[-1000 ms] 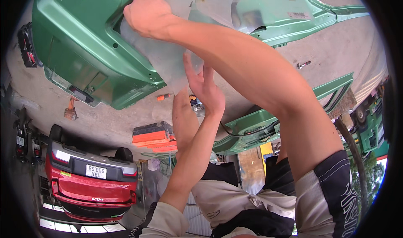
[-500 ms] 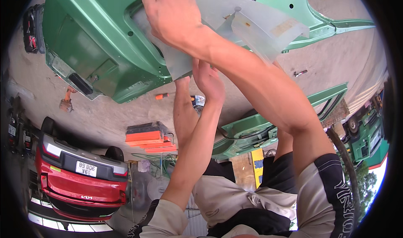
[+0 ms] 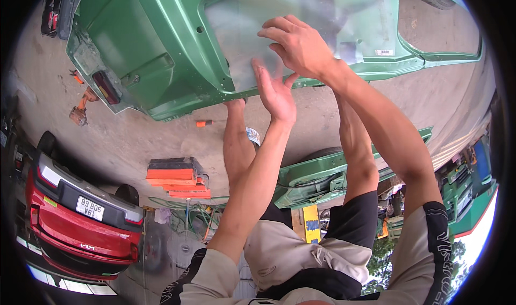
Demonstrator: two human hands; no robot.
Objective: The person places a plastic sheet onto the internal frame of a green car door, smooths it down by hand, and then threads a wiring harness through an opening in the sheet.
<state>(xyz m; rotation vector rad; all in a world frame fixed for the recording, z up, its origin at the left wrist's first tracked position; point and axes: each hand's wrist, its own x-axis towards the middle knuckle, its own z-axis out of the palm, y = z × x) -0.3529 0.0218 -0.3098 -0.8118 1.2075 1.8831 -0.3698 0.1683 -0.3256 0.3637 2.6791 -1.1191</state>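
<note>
A translucent plastic sheet [image 3: 242, 33] lies spread over an opening in a large green painted vehicle body panel [image 3: 156, 41]. My left hand [image 3: 277, 98] is at the sheet's near edge, palm turned up and fingers stretched out. Its fingertips look hazy against the sheet, and I cannot tell whether they are behind it. Just above and to the right, my right hand [image 3: 303, 47] hovers over or touches the sheet with its fingers apart and bent. Neither hand grips anything visible.
An orange-handled tool [image 3: 204, 123] and a power drill [image 3: 79, 111] lie on the floor. An orange toolbox [image 3: 174, 175] stands left of my legs. Another green panel [image 3: 312, 178] rests behind my legs. A red car [image 3: 83, 219] is parked at the lower left.
The sheet, folded and lifted before, now lies flatter across the opening. My right hand has left the sheet's left side and moved right, its fingers opening. The view has shifted slightly.
</note>
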